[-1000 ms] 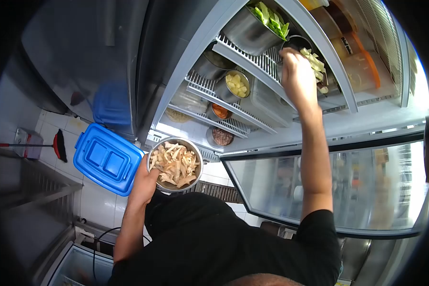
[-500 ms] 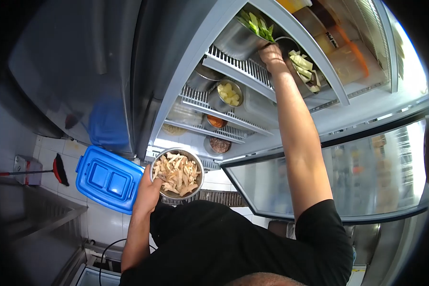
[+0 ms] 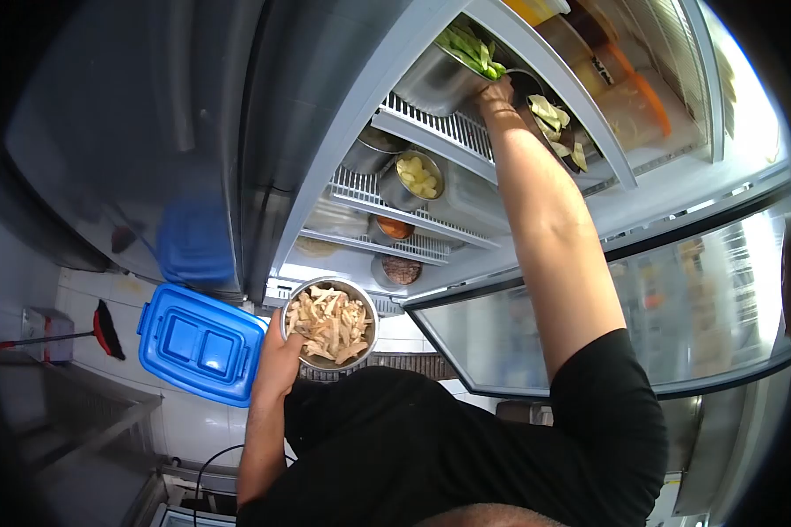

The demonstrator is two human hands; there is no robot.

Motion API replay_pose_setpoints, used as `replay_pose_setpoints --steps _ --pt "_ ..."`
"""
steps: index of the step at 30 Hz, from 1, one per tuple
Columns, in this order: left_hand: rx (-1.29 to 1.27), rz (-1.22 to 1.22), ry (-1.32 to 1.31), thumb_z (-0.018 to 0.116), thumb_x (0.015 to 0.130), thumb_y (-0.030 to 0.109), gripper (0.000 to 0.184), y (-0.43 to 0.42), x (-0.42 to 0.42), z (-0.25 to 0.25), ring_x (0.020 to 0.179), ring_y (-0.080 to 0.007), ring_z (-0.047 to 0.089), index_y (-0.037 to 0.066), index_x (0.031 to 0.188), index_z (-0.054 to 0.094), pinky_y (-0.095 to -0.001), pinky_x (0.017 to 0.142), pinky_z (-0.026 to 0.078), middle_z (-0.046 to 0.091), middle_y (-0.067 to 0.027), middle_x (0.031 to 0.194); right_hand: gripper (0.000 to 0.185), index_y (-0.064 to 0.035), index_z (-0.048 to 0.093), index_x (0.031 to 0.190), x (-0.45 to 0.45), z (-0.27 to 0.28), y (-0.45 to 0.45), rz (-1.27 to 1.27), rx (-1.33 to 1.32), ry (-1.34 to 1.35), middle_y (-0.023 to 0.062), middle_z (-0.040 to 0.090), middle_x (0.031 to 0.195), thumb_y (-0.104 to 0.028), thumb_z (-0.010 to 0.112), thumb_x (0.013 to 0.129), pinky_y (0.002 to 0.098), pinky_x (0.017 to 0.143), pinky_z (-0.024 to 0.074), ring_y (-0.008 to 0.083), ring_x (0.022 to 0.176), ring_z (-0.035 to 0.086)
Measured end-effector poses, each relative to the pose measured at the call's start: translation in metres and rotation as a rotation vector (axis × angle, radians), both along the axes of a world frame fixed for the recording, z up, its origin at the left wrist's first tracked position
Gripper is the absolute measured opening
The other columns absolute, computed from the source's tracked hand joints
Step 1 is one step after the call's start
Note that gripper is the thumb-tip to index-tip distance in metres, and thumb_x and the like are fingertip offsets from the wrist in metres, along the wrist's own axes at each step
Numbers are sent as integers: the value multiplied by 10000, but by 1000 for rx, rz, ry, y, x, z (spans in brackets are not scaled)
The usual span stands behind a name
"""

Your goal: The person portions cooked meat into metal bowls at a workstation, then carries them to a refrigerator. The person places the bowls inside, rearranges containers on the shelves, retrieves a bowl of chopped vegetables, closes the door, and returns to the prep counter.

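Observation:
My left hand (image 3: 279, 358) grips the near-left rim of a round metal bowl (image 3: 374, 332), thumb over the edge. Pale brownish strips (image 3: 330, 323) of food fill the bowl; their exact kind is unclear. My right arm reaches up into an open refrigerator, with my right hand (image 3: 498, 93) on an upper shelf. It sits between a metal container (image 3: 431, 83) of green cut vegetables (image 3: 470, 51) and a dark round container (image 3: 527, 83). Pale cut pieces (image 3: 549, 119) lie just right of it. The fingers of my right hand are hidden behind the containers.
Lower shelves hold a metal container of pale yellow chunks (image 3: 418, 176), one with orange food (image 3: 394, 228) and one with brownish food (image 3: 402, 270). The glass door (image 3: 624, 307) stands ajar at right. A blue lidded bin (image 3: 204, 342) and a red broom (image 3: 107, 331) are at left.
My right hand has gone slightly deeper between the containers, and its fingers show less. The bowl stays in my left hand, almost in place. The view has shifted a little.

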State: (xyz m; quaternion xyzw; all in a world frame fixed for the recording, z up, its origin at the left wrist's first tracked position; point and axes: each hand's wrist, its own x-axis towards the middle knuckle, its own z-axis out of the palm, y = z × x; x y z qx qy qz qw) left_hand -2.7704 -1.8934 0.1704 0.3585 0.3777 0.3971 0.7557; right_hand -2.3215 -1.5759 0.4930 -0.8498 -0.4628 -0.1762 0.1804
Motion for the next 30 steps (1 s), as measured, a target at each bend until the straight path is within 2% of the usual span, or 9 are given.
replay_pose_setpoints --steps 5,7,12,15,16,20,21,27,30 --pt "12 29 -5 473 874 -36 460 7 -2 3 1146 -236 628 -44 1329 544 -340 1035 469 661 -163 1225 904 59 472 1274 11 -10 3 -49 205 39 230 662 1291 -526 875 714 455 977 566 395 1155 682" --pt "26 31 -9 469 873 -36 456 10 -1 -1 1139 -232 630 -46 1321 546 -337 1034 468 664 -160 1216 967 82 416 1279 11 -13 -1 -91 204 -63 256 645 1285 -546 881 709 460 972 572 395 1138 690" --pt "37 -14 -19 464 873 -32 459 17 2 1 1138 -243 628 -45 1325 542 -338 1037 464 661 -166 1221 712 -9 458 1281 -37 -5 -30 -142 318 -246 231 650 1161 -450 793 833 470 882 609 390 1072 712" --pt "32 -19 -51 469 880 -24 462 16 4 5 1146 -245 623 -42 1337 537 -340 1040 462 660 -169 1230 702 -7 463 1283 -30 -6 -26 -167 281 -309 229 649 1179 -450 783 842 479 874 612 394 1050 719" --pt "31 -35 -39 470 887 -18 467 17 5 6 1159 -243 616 -40 1349 529 -340 1046 459 657 -170 1241 726 18 524 1199 -33 -4 -30 -146 291 -291 276 684 1199 -542 773 809 492 921 583 434 1096 698" --pt "31 -67 -71 477 909 -3 451 16 9 3 1164 -231 605 -39 1356 521 -337 1043 456 654 -166 1240 720 43 557 1203 -50 8 -44 -122 144 -260 281 721 1148 -577 668 856 503 939 561 424 1127 693" --pt "35 -73 -62 479 911 -1 448 17 9 3 1163 -230 605 -39 1355 520 -337 1042 456 653 -165 1241 877 109 478 1302 -56 13 -46 -122 105 -220 306 694 1181 -587 715 822 492 938 571 432 1102 700" --pt "23 -123 -57 485 911 -1 454 16 10 3 1172 -233 600 -39 1362 515 -337 1050 452 640 -166 1265 983 202 296 1420 -59 18 -52 -73 50 -314 283 721 1140 -478 706 839 482 947 572 422 1096 707" --pt "42 -109 -53 485 909 -5 470 15 9 0 1194 -236 595 -40 1377 505 -339 1062 448 637 -166 1275 936 115 261 1485 -61 18 -49 -56 23 -314 288 719 1127 -447 672 859 495 923 573 432 1081 706"
